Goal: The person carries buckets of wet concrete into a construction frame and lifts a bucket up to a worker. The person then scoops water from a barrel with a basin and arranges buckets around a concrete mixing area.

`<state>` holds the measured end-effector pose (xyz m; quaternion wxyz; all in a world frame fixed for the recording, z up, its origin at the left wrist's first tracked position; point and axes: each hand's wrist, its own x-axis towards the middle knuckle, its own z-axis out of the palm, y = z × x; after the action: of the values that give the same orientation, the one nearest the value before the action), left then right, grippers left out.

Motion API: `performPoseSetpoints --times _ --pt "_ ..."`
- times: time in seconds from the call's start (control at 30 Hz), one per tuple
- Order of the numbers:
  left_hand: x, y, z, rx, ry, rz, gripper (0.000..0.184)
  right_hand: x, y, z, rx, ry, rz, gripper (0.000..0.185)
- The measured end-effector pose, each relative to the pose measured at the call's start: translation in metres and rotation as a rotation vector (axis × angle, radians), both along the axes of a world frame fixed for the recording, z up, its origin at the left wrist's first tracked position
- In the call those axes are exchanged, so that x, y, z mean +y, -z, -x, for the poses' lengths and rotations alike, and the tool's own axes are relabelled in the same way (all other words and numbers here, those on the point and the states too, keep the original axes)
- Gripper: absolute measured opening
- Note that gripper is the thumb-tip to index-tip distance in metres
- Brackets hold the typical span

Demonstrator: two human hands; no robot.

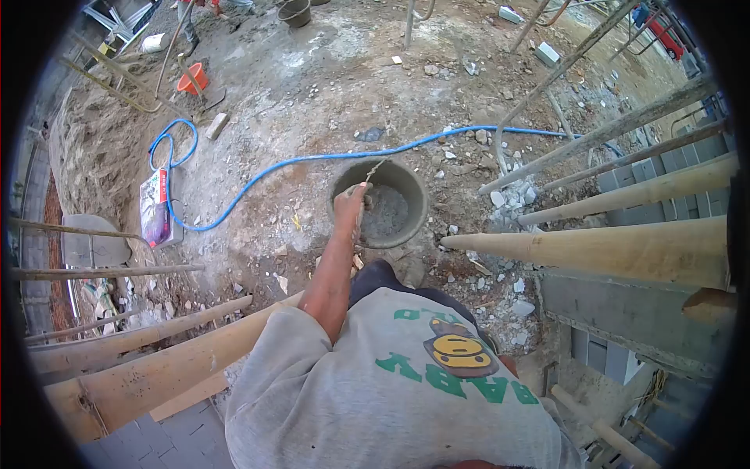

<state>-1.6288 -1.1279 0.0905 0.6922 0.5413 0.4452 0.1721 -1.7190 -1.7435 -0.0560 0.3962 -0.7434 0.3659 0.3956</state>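
Note:
My left hand [351, 201] is closed at the left side of a round grey bucket [419, 223], gripping a thin, crusted strip [375, 173] that looks like the bucket's handle. The strip runs from my fingers toward the far rim. The bucket stands upright on the rubble-strewn ground just in front of my feet, with some grey material low inside it. My right hand is out of sight behind my torso and grey shirt.
A blue hose [305, 159] curves across the ground behind the bucket. Bamboo poles [625, 248] flank me on both sides. To the left lie a printed sack [156, 207], an orange bucket [192, 78] and a sand heap [98, 141]. A person's legs [190, 30] show far left.

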Motion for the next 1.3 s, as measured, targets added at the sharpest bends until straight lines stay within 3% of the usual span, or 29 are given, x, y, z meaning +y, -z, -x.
performPoseSetpoints --times 0.07,0.13,0.43,0.7,0.87,1.13,1.3 --pt "0.016 -0.014 -0.026 -0.015 -0.070 -0.020 0.024 0.050 -0.057 -0.052 0.214 0.220 0.098 0.025" --pt "0.038 -0.005 -0.058 0.013 -0.151 0.010 0.023 0.070 -0.078 -0.084 0.139 0.195 0.067 0.025" --pt "0.152 0.053 -0.228 0.051 -0.177 0.157 0.012 0.206 -0.029 -0.169 0.082 0.332 -0.008 0.024" --pt "0.228 0.051 -0.405 0.278 0.215 0.080 0.016 0.382 -0.024 -0.355 -0.059 0.406 -0.131 0.023" --pt "0.252 0.071 -0.520 0.156 0.389 0.080 0.023 0.433 -0.012 -0.430 -0.066 0.523 -0.146 0.022" --pt "0.272 0.027 -0.757 0.211 0.520 0.019 0.025 0.474 0.035 -0.572 0.009 0.703 -0.163 0.021" --pt "0.264 -0.015 -0.922 0.215 0.712 -0.091 0.024 0.491 0.019 -0.666 0.063 0.779 -0.154 0.021"
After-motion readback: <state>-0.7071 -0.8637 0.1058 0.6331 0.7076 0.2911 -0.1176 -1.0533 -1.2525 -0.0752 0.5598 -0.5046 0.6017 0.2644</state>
